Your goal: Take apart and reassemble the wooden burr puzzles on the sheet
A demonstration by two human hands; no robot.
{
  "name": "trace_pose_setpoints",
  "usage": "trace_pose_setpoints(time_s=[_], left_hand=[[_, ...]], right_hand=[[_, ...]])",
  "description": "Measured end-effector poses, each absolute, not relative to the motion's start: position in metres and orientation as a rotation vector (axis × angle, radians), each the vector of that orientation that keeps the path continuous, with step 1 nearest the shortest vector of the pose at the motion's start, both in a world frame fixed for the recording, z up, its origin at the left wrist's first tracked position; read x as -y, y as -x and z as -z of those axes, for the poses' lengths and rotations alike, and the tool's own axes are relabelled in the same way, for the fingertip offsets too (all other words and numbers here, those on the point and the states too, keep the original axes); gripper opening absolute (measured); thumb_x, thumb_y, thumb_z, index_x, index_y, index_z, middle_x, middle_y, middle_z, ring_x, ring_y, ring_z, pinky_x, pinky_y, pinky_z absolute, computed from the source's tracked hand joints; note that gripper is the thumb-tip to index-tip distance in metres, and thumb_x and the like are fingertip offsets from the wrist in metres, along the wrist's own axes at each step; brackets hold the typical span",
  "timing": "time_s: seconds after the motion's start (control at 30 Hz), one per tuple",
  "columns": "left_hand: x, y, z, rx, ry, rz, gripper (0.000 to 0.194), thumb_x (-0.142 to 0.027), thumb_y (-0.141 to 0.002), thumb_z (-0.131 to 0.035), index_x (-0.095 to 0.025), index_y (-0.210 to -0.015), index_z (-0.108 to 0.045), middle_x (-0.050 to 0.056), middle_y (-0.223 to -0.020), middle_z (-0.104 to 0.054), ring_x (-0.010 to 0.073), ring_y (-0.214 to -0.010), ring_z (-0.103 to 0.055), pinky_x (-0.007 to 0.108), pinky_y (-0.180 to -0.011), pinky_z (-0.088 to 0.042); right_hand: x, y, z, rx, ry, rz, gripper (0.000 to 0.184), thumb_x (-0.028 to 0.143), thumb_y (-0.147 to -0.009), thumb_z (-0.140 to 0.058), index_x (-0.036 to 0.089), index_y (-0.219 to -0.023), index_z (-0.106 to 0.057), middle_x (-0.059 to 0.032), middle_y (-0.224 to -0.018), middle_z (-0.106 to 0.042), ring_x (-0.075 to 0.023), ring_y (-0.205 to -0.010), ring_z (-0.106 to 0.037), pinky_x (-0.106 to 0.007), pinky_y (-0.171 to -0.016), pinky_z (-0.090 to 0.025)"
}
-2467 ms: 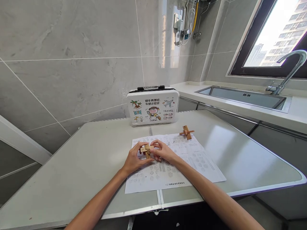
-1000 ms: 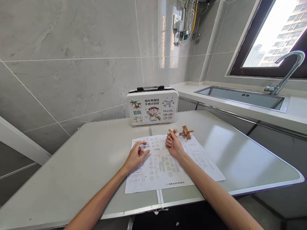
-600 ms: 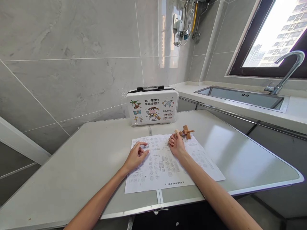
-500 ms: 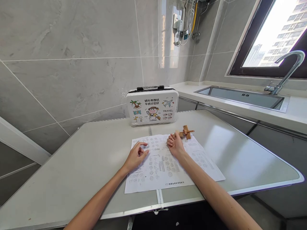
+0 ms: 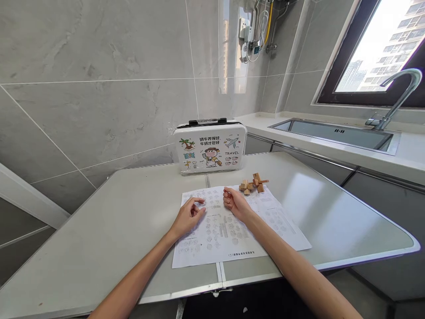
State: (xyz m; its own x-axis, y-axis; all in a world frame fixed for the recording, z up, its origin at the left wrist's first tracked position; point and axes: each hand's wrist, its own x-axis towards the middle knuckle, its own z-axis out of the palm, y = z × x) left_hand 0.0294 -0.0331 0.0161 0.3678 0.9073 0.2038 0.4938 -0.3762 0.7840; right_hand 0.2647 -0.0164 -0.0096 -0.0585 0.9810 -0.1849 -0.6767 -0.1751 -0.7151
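A printed sheet of paper [image 5: 232, 230] with small diagrams lies under both of my hands. My left hand [image 5: 189, 217] rests over its left part, loosely curved, with a gap between thumb and fingers and nothing held. Over the upper middle of the sheet, my right hand [image 5: 235, 204] has its fingers curled in, and no object shows in them. To the right of it are two interlocking wooden puzzles: a lighter chunky one [image 5: 246, 187] and a darker cross-shaped one [image 5: 259, 182], side by side near the sheet's far edge.
A white cartoon-printed case [image 5: 212, 150] in clear wrap stands at the back of the folding table [image 5: 139, 199]. Behind is a grey tiled wall. A counter with a sink [image 5: 335, 133] and a faucet [image 5: 401, 97] runs along the right, below a window.
My right hand has moved left, away from the wooden puzzles, so the lighter one it was covering shows fully. My left hand has stayed in place.
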Motion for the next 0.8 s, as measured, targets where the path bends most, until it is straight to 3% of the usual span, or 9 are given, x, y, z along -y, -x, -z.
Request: trace_pose_setpoints(time_s=[0.8], left_hand=[[0.0334, -0.029, -0.0179, -1.223, -2.033, -0.817, 0.031, -0.045, -0.094, -0.063, -0.022, -0.115, -0.07, 0.005, -0.1, -0.072, 0.0149, -0.072, -0.06, 0.029, -0.068, -0.05]], right_hand=[[0.0173, -0.2641, 0.0095, 0.547, 0.769, -1.605, 0.036, 0.033, -0.073, -0.087, 0.022, -0.075, -0.053, 0.0045, -0.068, -0.053, -0.0078, -0.051, -0.039, -0.026, -0.043, -0.029]])
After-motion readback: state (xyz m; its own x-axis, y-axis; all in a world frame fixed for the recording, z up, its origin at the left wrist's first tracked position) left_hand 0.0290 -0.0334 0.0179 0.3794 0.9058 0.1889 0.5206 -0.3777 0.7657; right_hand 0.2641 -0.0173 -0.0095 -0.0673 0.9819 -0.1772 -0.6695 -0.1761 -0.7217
